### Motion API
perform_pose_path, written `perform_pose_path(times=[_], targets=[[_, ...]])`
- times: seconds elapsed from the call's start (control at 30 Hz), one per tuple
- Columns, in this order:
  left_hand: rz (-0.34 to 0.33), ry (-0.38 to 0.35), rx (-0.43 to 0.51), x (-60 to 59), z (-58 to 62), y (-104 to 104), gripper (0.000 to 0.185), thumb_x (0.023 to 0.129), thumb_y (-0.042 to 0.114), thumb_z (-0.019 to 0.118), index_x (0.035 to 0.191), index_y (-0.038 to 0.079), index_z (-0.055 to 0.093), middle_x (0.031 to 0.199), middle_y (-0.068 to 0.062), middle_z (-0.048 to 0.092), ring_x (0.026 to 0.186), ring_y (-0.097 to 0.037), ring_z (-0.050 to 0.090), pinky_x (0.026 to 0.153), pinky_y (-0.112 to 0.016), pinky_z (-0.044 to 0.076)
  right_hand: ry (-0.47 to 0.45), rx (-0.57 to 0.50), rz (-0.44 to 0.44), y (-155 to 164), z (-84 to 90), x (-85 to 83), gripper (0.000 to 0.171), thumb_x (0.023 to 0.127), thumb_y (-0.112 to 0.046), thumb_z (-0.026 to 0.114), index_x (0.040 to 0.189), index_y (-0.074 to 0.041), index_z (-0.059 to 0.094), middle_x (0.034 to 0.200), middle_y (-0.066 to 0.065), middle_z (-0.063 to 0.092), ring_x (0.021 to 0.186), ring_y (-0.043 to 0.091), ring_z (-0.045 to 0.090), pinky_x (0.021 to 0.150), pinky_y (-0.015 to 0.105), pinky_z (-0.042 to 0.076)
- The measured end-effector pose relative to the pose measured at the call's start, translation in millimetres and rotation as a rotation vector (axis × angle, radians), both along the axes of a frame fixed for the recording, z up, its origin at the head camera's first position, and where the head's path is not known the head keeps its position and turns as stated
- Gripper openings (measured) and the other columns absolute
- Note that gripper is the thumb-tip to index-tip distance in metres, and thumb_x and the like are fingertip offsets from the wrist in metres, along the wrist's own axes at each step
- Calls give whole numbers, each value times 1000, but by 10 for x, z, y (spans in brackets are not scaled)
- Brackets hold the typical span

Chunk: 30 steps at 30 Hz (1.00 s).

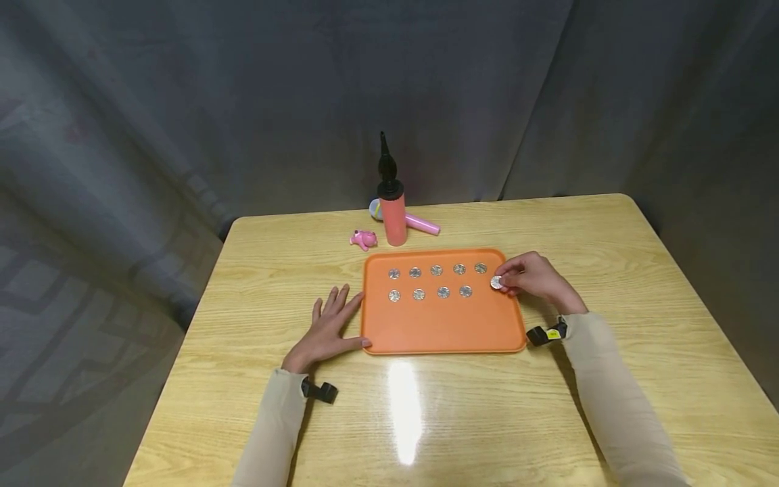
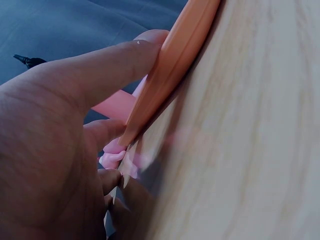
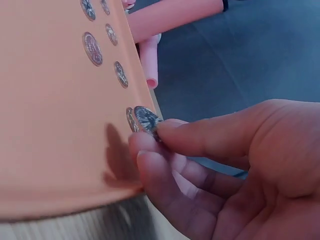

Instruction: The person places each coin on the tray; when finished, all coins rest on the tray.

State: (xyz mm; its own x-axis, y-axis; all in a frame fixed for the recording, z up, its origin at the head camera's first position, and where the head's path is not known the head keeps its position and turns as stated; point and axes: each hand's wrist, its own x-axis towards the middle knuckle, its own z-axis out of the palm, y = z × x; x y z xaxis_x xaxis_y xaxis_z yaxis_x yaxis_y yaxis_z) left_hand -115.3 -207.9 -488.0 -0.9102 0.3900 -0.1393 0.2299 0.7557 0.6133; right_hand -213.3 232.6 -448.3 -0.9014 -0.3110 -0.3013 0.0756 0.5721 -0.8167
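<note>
An orange tray (image 1: 444, 328) lies on the wooden table, with several silver coins (image 1: 436, 270) set out on it in two rows. Over the tray's right side, my right hand (image 1: 534, 276) pinches one coin (image 3: 146, 120) between thumb and fingers. In the right wrist view this coin is tilted and partly covers another coin (image 3: 131, 120) behind it. My left hand (image 1: 326, 335) has its fingers spread at the tray's left edge. Its thumb (image 2: 145, 50) touches the rim, and the index fingertip also meets it.
Behind the tray stands a pink-red hand pump (image 1: 395, 220) with a black top and nozzle. A pink tube-like item (image 1: 422, 224) lies partly behind it. To its left is a small pink figure (image 1: 364, 239). A dark curtain (image 1: 462, 101) hangs beyond the table's far edge.
</note>
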Motion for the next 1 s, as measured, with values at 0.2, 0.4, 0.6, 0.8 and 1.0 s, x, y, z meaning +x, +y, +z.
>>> perform_pose_path(times=[0.2, 0.4, 0.6, 0.8, 1.0], targets=[[2, -3, 1, 6, 21, 5, 98, 85, 50, 74, 162, 25, 18, 171, -15, 0, 158, -38, -10, 121, -65, -12, 71, 77, 47, -86, 0, 8, 19, 92, 2, 64, 108, 10, 71, 78, 13, 74, 65, 11, 66, 57, 24, 56], [1, -11, -3, 4, 19, 10, 98, 85, 50, 74, 162, 25, 18, 171, -15, -1, 158, -38, -10, 122, -65, -12, 138, 150, 80, -158, -16, 31, 17, 92, 4, 62, 104, 9, 73, 72, 12, 71, 58, 13, 60, 52, 24, 50], [3, -13, 6, 6, 28, 12, 98, 85, 51, 74, 162, 25, 19, 171, -14, -1, 158, -37, -10, 122, -65, -12, 213, 279, 96, -240, -34, 53, 17, 89, 3, 62, 100, 4, 76, 91, 17, 76, 69, 16, 56, 62, 24, 45], [1, -11, 4, 9, 24, 11, 98, 85, 51, 74, 162, 26, 18, 171, -14, 0, 158, -37, -10, 122, -65, -12, 243, 335, 109, -278, -17, 87, 14, 89, 1, 65, 99, 2, 76, 91, 15, 76, 74, 19, 58, 66, 26, 45], [-1, -7, 12, 15, 28, 8, 98, 85, 52, 74, 162, 26, 18, 171, -15, 0, 158, -37, -10, 121, -66, -12, 256, 361, 121, -300, -8, 111, 12, 91, 0, 67, 98, 2, 76, 93, 16, 75, 80, 22, 60, 71, 31, 50]])
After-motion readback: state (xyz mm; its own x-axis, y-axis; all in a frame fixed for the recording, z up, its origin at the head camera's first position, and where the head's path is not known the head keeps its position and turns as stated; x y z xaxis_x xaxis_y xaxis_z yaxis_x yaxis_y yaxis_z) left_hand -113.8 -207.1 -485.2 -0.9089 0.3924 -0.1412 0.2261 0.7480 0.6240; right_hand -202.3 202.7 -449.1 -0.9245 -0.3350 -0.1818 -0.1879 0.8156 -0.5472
